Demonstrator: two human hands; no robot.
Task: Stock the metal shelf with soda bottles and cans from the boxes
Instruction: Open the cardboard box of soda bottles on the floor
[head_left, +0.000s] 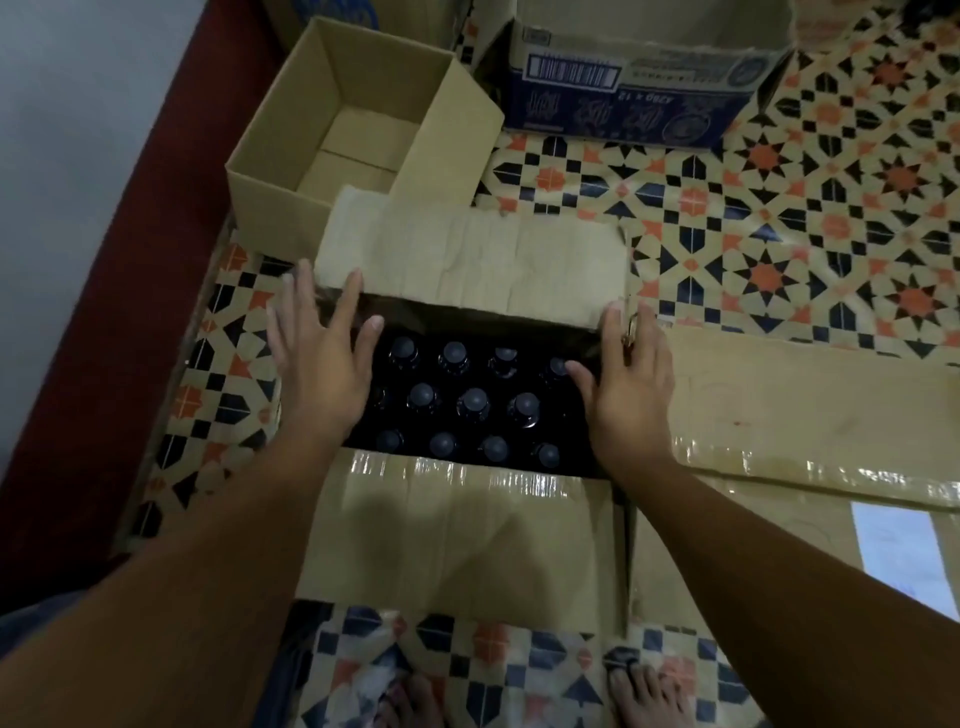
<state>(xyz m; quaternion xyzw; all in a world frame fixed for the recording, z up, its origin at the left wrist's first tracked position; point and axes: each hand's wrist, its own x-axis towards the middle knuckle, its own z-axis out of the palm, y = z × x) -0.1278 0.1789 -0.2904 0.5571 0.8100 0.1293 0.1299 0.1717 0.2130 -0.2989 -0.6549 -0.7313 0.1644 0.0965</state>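
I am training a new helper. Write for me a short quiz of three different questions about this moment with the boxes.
1. True or false: the left hand grips a bottle.
2. What fills the open box between the hands? A) cans B) dark capped bottles C) nothing
3. Fill in: the plain cardboard box behind it is ____.

Key: 1 false, both the left hand and the right hand lie flat at the box edges; 2 B; 3 empty.

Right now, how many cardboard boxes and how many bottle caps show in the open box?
Dark round bottle caps in the open brown cardboard box: 12
Cardboard boxes, counting the empty plain brown one and the blue printed one: 3
Total: 15
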